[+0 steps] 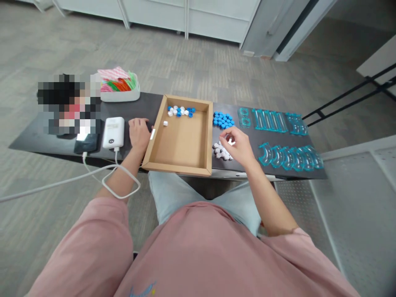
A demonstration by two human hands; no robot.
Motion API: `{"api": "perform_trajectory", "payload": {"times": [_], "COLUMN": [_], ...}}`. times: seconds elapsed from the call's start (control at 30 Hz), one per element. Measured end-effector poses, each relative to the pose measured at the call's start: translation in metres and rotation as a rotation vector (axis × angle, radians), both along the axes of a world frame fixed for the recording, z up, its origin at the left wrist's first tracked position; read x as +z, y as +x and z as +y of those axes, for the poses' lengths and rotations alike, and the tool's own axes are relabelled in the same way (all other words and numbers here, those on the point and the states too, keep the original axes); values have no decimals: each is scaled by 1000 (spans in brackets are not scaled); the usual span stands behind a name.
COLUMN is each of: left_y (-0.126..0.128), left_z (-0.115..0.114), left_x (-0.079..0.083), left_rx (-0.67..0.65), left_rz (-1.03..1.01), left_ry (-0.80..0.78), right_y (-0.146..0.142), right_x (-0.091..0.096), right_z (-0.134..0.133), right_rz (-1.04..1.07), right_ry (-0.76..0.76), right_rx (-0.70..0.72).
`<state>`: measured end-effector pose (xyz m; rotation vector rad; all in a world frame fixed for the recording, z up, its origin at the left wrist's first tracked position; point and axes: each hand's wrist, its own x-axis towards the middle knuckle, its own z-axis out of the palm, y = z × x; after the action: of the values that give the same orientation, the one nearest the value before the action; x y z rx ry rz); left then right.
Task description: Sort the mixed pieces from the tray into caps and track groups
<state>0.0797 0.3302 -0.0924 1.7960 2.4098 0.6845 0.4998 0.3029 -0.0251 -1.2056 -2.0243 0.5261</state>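
Note:
My right hand (238,145) hovers at a pile of small white pieces (221,152), thumb and index finger bent together in a pinch. Whatever is between those fingertips, if anything, is too small to make out. My left hand (140,134) rests on the dark table by the left wall of a shallow cardboard tray (179,170), fingers stretched out and holding nothing. Inside the tray, white and blue pieces (181,111) form a cluster near the far wall. A single white piece (166,123) lies apart at the tray's left. Just beyond the white pile sits a heap of blue pieces (223,120).
Clear teal-edged plastic parts lie at right: straight ones (270,121) behind, curved ones (289,158) in front. Left are a white power bank (113,133) with a cable (77,176), a dark phone (86,138) and a white basket (120,96) of colourful items.

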Motion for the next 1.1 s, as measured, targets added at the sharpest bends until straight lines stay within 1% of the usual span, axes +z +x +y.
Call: {"api": "perform_trajectory", "payload": {"times": [0.07, 0.13, 0.17, 0.23, 0.3, 0.37, 0.4, 0.47, 0.5, 0.57, 0.6, 0.67, 0.73, 0.8, 0.87, 0.9, 0.93, 1.0, 1.03, 1.1], "left_y": [-1, -2, -2, -2, -2, 0, 0, 1, 1, 0, 0, 0, -1, -1, -2, -2, -2, -3, -3, -3], "left_z": [1, 1, 1, 1, 0, 0, -1, -1, -1, 0, 0, 0, 0, 0, 0, 1, 1, 1, 1, 2], "left_x": [-3, -6, -8, -10, -10, -9, -9, -8, -8, -7, -7, -7, -5, -3, -1, 0, 1, 1, 0, -1], "left_rx": [-12, -20, -23, -26, -29, -30, -31, -31, -30, -34, -38, -42, -41, -43, -51, -55, -55, -48, -44, -30], "left_rz": [13, 21, 23, 27, 25, 19, 18, 17, 17, 13, 9, -4, -20, -29, -22, -19, -18, -32, -43, -59], "left_ry": [-1, 5, 10, 21, 33, 40, 39, 29, 24, 22, 24, 25, 18, -2, -35, -51, -63, -61, -50, -23], "right_y": [-42, -88, -111, -155, -192, -220, -229, -238, -238, -224, -211, -172, -118, -56, 3, 29, 52, 87, 99, 113], "right_x": [10, 11, 6, -9, -27, -43, -48, -52, -51, -43, -36, -19, 3, 24, 39, 43, 44, 36, 29, 10], "right_z": [18, 40, 52, 77, 99, 116, 121, 128, 130, 133, 134, 134, 129, 115, 91, 75, 59, 24, 8, -21], "right_rz": [-26, -92, -137, -238, -319, -369, -382, -383, -368, -292, -235, -121, -53, -42, -63, -82, -105, -152, -173, -206], "right_ry": [34, 17, -11, -67, -125, -185, -211, -248, -259, -258, -243, -193, -138, -87, -53, -48, -54, -92, -119, -176], "right_rx": [140, 258, 298, 340, 332, 292, 273, 270, 286, 323, 333, 321, 272, 176, 60, 2, -52, -132, -158, -190]}}
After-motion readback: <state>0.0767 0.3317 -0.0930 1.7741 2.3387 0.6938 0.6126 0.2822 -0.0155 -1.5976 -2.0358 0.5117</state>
